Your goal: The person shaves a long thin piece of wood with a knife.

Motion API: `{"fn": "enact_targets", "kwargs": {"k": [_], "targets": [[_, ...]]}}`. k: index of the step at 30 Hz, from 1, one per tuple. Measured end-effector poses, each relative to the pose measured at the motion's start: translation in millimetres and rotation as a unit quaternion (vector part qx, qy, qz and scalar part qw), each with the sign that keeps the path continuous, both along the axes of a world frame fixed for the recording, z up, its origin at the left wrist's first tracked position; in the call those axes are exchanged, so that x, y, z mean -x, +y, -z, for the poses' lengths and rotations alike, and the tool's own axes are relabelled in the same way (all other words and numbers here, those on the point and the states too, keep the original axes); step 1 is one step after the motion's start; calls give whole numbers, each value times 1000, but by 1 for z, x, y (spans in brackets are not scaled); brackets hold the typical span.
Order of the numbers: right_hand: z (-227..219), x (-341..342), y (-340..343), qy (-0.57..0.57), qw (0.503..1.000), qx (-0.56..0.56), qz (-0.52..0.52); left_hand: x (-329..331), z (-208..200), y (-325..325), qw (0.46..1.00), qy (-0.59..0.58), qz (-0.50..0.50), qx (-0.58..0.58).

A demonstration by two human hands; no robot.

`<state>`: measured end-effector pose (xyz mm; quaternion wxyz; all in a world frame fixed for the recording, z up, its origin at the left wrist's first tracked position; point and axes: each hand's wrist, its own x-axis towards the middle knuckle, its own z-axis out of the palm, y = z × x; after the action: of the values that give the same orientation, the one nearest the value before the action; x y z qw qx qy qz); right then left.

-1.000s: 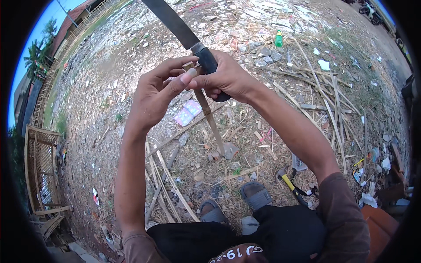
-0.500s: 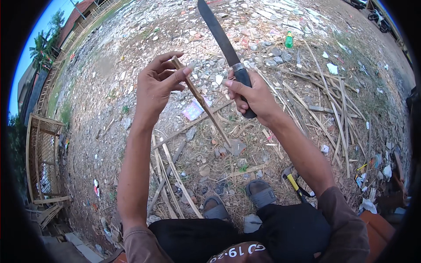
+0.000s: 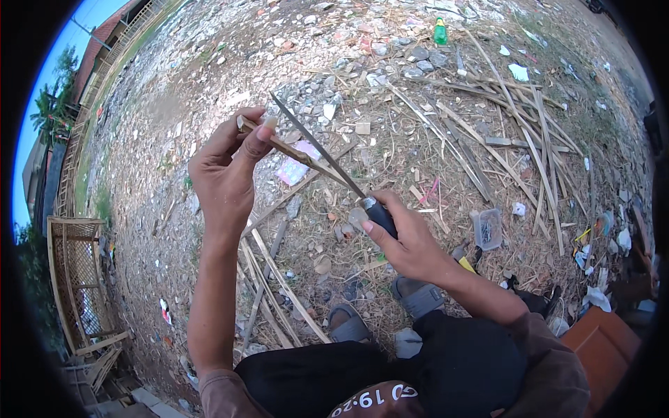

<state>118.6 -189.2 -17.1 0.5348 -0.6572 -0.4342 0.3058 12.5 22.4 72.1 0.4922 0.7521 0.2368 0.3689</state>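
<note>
Between thumb and fingertips, my left hand [image 3: 226,164] pinches the upper end of a thin brown wooden stick [image 3: 296,153]. The stick slants down to the right. My right hand [image 3: 408,244] is wrapped round the black handle [image 3: 380,217] of a machete. Its dark blade [image 3: 317,145], seen nearly edge-on, points up and left along the stick's far side. Blade and stick come close near the handle; I cannot tell whether they touch. The stick's lower end is hidden around the blade and right hand.
Long split strips [image 3: 543,153] lie piled at right, and more strips [image 3: 275,285] near my sandals [image 3: 348,324]. A clear plastic box [image 3: 487,229] sits beyond a partly hidden yellow-handled tool [image 3: 465,263]. Farther off are a green bottle [image 3: 440,33] and rubble. A lattice frame [image 3: 75,279] stands at left.
The machete has come down from upright, its blade swinging left beside the stick. My left hand has moved slightly left and down, and the stick lies at a flatter slant.
</note>
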Motion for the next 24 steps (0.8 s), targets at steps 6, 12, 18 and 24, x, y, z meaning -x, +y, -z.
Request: {"fn": "enact_targets", "kwargs": {"k": [6, 12, 18, 24], "targets": [[-18, 15, 10, -9, 996, -87, -18, 9, 19, -15, 989, -25, -81, -117], [-11, 7, 8, -23, 997, -26, -64, 11, 27, -34, 977, -40, -109, -176], [-26, 9, 15, -18, 990, -138, -16, 11, 38, -26, 976, -129, -96, -146], [-2, 6, 19, -77, 995, -46, -34, 1, 36, -27, 963, -188, -97, -169]]}}
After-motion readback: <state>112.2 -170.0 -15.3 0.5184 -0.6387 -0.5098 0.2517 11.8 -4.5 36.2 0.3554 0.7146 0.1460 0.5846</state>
